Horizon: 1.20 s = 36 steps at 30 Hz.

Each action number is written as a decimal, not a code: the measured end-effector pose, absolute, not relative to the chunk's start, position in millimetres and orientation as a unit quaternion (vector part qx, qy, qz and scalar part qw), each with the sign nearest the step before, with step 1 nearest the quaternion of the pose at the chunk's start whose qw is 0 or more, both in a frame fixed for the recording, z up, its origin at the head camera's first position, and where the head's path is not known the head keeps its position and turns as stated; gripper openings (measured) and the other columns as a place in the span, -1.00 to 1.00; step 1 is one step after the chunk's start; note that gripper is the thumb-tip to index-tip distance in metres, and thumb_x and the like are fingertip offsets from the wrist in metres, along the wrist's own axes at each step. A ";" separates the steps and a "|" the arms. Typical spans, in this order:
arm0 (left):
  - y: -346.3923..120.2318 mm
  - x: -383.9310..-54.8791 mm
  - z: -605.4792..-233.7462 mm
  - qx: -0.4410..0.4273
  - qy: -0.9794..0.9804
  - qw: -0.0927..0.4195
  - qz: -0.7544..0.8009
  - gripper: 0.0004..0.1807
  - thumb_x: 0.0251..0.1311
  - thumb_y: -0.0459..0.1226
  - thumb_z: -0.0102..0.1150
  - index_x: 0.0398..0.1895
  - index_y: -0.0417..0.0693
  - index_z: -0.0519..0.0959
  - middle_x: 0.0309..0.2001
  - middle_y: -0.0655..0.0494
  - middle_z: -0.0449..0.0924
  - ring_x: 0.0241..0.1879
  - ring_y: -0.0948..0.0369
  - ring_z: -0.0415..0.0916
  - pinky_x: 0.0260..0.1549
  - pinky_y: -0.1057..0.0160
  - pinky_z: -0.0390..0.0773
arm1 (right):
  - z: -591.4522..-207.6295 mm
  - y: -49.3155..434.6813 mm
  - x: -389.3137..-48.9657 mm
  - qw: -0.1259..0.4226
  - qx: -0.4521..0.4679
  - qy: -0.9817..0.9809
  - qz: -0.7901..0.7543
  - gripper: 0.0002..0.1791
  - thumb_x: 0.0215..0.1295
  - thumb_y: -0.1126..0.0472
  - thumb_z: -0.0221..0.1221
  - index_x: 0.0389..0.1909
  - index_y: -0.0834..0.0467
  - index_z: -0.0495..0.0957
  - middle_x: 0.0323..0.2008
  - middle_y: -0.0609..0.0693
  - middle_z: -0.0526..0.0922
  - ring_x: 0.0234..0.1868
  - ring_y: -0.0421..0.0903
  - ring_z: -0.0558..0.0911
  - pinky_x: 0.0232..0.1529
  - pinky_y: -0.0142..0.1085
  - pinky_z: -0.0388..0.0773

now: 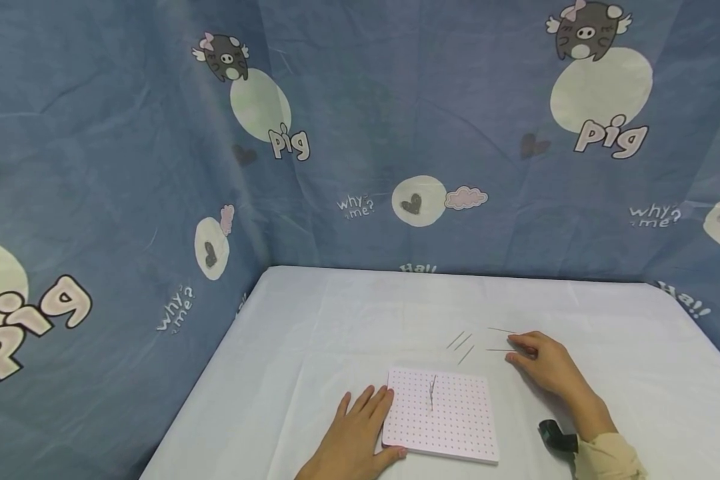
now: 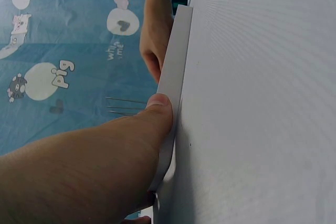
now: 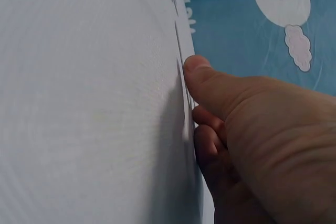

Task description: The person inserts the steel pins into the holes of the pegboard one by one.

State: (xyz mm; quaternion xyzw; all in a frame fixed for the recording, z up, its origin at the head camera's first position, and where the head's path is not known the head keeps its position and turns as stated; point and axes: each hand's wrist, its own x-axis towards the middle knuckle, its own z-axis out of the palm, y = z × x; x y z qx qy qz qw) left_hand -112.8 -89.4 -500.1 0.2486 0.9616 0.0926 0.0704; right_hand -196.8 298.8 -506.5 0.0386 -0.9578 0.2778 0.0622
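Note:
A white board with rows of small holes (image 1: 456,427) lies on the table. My left hand (image 1: 357,430) rests against its left side with the fingers extended, and the thumb (image 2: 160,108) presses its front edge. Thin dark sticks (image 1: 432,393) stand on the board near its middle. Right of and beyond the board, my right hand (image 1: 549,363) is low over the table, thumb and fingers apart around the end of a thin metal stick (image 1: 500,350). The right thumb (image 3: 199,69) is right beside that stick in the right wrist view.
Another thin stick (image 1: 501,330) lies just beyond the right hand's fingers. Several more sticks (image 1: 463,342) lie slanted to the left of it. A white cloth covers the table (image 1: 336,320), and blue printed curtains (image 1: 360,133) close off the back and left.

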 end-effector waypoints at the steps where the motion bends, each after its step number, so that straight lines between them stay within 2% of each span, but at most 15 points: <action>1: -89.1 -113.1 -500.1 0.249 0.962 0.070 0.092 0.08 0.21 0.45 0.01 0.61 -0.02 0.15 0.58 0.04 0.22 0.57 -0.02 0.16 0.45 -0.30 0.18 | -506.5 299.2 -197.1 0.062 0.039 -0.958 0.277 -0.53 0.28 0.07 0.38 0.12 0.25 0.66 0.07 0.28 0.67 0.07 0.31 0.65 0.09 0.20 0.57; 16: -89.7 -111.8 -501.8 0.253 0.960 0.069 0.099 0.06 0.23 0.44 -0.01 0.60 -0.04 0.17 0.58 0.03 0.23 0.56 -0.04 0.18 0.45 -0.31 0.18 | -501.2 296.5 -199.4 0.048 0.032 -0.959 0.278 -0.66 0.25 0.19 0.38 -0.02 0.29 0.73 -0.10 0.19 0.71 -0.02 0.27 0.67 0.06 0.19 0.56; 22: -89.2 -111.3 -500.5 0.256 0.960 0.062 0.094 0.04 0.24 0.42 0.02 0.59 -0.05 0.19 0.57 0.04 0.25 0.55 -0.03 0.20 0.43 -0.31 0.20 | -497.1 294.0 -198.7 0.054 0.020 -0.958 0.281 -0.79 0.26 0.26 0.36 -0.14 0.27 0.78 -0.12 0.23 0.76 0.02 0.33 0.67 0.08 0.19 0.55; 28: -89.4 -111.6 -501.0 0.253 0.960 0.062 0.097 0.05 0.23 0.43 0.00 0.59 -0.04 0.19 0.57 0.04 0.25 0.56 -0.03 0.19 0.44 -0.30 0.20 | -493.4 291.9 -200.3 0.060 0.014 -0.960 0.273 -0.85 0.24 0.24 0.37 -0.24 0.23 0.80 -0.16 0.25 0.79 -0.01 0.34 0.68 0.06 0.18 0.56; 31: -89.5 -111.8 -501.1 0.251 0.961 0.065 0.098 0.05 0.23 0.44 0.00 0.59 -0.04 0.18 0.57 0.04 0.25 0.56 -0.03 0.18 0.44 -0.30 0.19 | -492.0 290.5 -200.4 0.062 0.013 -0.960 0.271 -0.87 0.24 0.24 0.38 -0.28 0.22 0.80 -0.21 0.22 0.80 -0.07 0.29 0.70 0.01 0.14 0.58; 36: -89.5 -111.8 -499.9 0.249 0.961 0.065 0.097 0.05 0.22 0.43 0.02 0.59 -0.04 0.18 0.57 0.04 0.25 0.56 -0.02 0.18 0.45 -0.30 0.18 | -491.5 287.8 -201.3 0.042 -0.007 -0.961 0.272 -0.90 0.30 0.26 0.34 -0.31 0.21 0.77 -0.28 0.14 0.77 -0.22 0.07 0.66 -0.14 -0.03 0.58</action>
